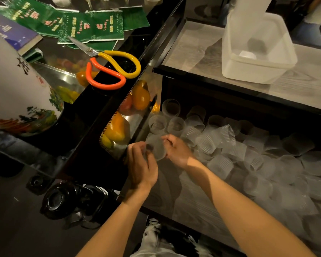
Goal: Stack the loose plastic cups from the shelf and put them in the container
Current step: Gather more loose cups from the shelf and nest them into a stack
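Clear plastic cup [157, 148], mid-frame, gripped by curled left hand [140, 164] and right hand [177, 152]; loose cups [220, 145] crowd the shelf [174, 193] lower right, container [248, 71] upper right.

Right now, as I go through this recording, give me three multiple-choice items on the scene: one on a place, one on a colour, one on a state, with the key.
1. Where does the translucent container stand?
A) on the upper shelf, above the loose cups
B) on the floor
C) among the cups on the lower shelf

2. What colours are the handles of the scissors?
A) both blue
B) one yellow, one orange
C) black and white

3. What are the hands doing?
A) both hang idle
B) one is cutting paper
C) the left hand and the right hand both hold one clear cup

Key:
1 A: the container sits on the pale wood-grain board over the cup pile.
2 B: one loop is yellow and the other is orange.
3 C: fingers of both hands curl round the same cup.
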